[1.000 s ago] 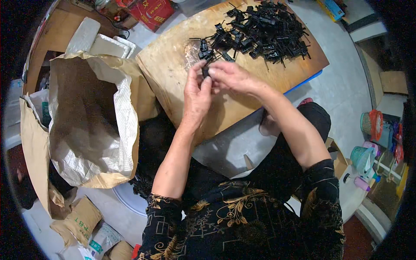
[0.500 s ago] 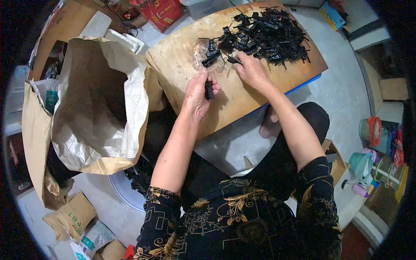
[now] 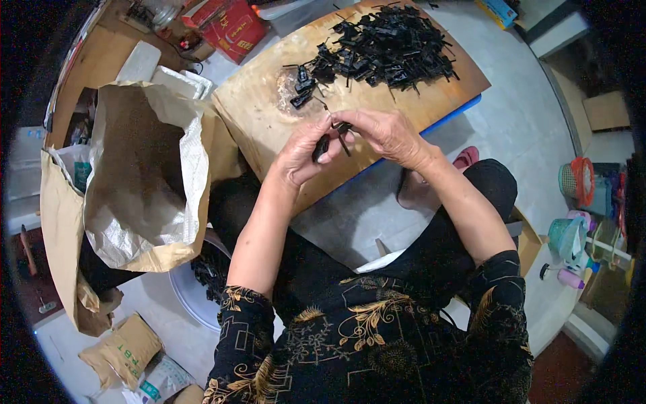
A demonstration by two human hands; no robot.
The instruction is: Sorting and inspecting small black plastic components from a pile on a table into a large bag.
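Close together over the near edge of the wooden board [image 3: 252, 84], my two hands meet at the fingertips. My left hand [image 3: 304, 153] is closed around a black plastic piece [image 3: 321, 148]. Between the fingers of my right hand [image 3: 389, 137] is a black plastic part with thin stems [image 3: 344, 128], touching the left fingertips. Fingers cover most of both pieces. Beyond the hands lies a big heap of similar black plastic parts [image 3: 397, 50]. A few linked black parts [image 3: 303, 87] sit apart at its left, by a scuffed patch of the board.
A large open paper sack with a white woven lining [image 3: 188, 195] stands left of the board. Below it, a pale basin [image 3: 185, 296] holds more black parts. Filled bags [image 3: 124, 350] lie at lower left. A red box [image 3: 235, 30] is behind the board; baskets [image 3: 575, 182] stand far right.
My right hand has come back from the heap toward my left hand, bringing a black part with it. The view has shifted slightly.
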